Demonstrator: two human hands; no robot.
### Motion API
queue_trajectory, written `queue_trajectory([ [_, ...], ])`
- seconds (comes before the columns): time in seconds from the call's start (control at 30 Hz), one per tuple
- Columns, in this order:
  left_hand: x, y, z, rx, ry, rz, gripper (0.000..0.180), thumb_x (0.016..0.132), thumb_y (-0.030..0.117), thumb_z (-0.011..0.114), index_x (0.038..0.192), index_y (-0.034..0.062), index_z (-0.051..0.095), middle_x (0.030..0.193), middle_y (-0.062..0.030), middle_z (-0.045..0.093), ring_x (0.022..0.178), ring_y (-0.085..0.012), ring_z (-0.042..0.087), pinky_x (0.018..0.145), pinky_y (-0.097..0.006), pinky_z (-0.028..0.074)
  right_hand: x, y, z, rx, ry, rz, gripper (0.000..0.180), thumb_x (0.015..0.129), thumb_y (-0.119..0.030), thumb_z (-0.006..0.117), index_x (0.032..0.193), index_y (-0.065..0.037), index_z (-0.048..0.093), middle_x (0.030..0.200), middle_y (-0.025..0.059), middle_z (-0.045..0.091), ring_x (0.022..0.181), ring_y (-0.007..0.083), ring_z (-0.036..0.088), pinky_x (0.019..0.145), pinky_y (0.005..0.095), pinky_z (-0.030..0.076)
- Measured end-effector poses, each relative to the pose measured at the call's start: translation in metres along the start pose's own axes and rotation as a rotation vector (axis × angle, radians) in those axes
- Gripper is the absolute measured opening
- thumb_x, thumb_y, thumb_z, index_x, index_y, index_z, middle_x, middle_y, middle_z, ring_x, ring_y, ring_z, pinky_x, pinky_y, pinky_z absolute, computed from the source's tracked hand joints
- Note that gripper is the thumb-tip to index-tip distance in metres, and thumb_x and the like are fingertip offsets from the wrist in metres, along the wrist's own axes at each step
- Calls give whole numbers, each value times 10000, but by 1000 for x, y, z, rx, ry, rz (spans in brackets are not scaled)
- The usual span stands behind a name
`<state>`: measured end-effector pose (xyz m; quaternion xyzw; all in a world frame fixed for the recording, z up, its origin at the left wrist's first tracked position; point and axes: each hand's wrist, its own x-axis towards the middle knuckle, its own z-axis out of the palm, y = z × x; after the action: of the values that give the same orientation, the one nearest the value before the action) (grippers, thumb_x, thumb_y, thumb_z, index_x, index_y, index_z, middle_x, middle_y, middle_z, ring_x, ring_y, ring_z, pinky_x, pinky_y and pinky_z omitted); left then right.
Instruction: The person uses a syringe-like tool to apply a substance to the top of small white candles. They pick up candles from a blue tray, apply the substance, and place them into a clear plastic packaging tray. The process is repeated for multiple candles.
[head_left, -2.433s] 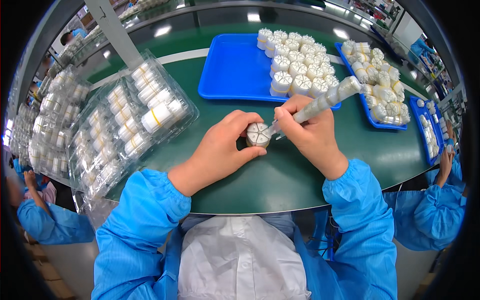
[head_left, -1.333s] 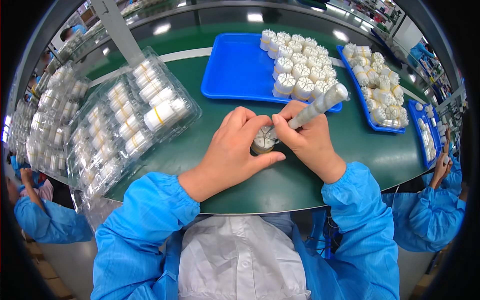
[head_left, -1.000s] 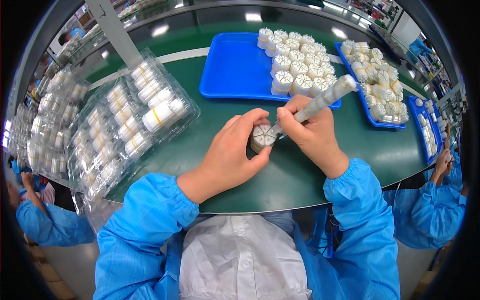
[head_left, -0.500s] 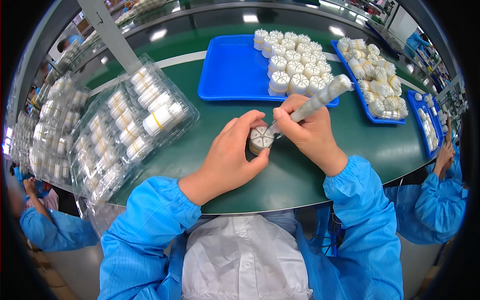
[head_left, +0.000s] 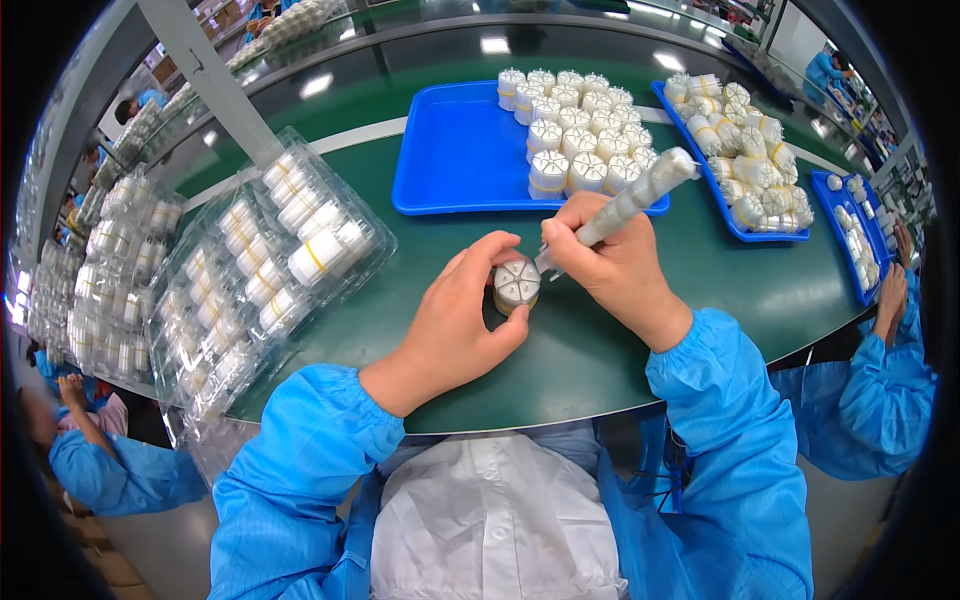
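Observation:
My left hand (head_left: 445, 325) curls its thumb and fingers round a short white cylinder (head_left: 516, 284), which stands upright on the green table. Its top face is split into wedge-shaped segments by spoke-like lines. In my right hand (head_left: 622, 265) is a whitish, cone-shaped squeeze bag (head_left: 638, 198), gripped like a pen and wide at its upper end. The narrow tip points down beside the cylinder's upper right edge; whether it touches cannot be made out. Beyond my hands, a blue tray (head_left: 450, 150) carries rows of similar upright cylinders (head_left: 575, 140) on its right half.
At the left, clear plastic blister trays (head_left: 345, 265) hold white cylinders with yellow bands. A second blue tray (head_left: 770, 237) at the right is heaped with bundled white parts (head_left: 745, 160). Farther right lies a smaller blue tray (head_left: 868, 297), near another person's hands (head_left: 890, 305).
The squeeze bag's tip has shifted from over the cylinder's top to just off its right edge. My left hand still holds the cylinder, and the whole view has tilted slightly.

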<state>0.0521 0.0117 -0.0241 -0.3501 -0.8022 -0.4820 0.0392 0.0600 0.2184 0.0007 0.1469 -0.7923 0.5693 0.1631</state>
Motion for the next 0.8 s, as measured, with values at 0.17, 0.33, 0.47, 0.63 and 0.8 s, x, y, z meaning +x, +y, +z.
queue_trajectory([
  [0.17,1,-8,4,-62,5,70,640,801,77,755,1366,25,460,1174,-174,623,1089,-335,634,907,-412,533,-4,4,3,0,-56,-11,177,925,-165,711,867,-8,654,739,38,639,685,90,582,589,281,461],
  [0.33,4,2,-4,-12,-122,-82,651,824,94,811,1373,8,472,1228,-161,613,1123,-257,645,987,-350,512,-5,9,5,-16,-46,9,183,930,-172,708,863,-10,657,732,41,643,669,100,589,586,284,465],
  [0.47,-5,-11,-10,-214,-108,-158,580,874,40,770,1378,14,485,1241,-117,594,1130,-212,623,985,-327,519,1,7,6,42,58,36,175,938,-160,704,856,-10,666,715,38,657,650,97,598,574,283,462],
  [0.63,-30,28,-51,54,92,-45,573,884,0,729,1405,6,492,1295,-116,590,1213,-239,589,1016,-339,500,0,19,0,-113,54,-71,171,939,-111,689,810,-5,652,716,25,612,646,89,547,571,277,423],
  [0.8,-77,24,-127,614,446,-31,521,925,2,653,1419,5,487,1359,-184,586,1256,-310,576,1078,-388,440,-1,11,4,-114,14,-64,168,936,-94,681,806,4,642,722,23,585,639,88,519,559,279,396],
])
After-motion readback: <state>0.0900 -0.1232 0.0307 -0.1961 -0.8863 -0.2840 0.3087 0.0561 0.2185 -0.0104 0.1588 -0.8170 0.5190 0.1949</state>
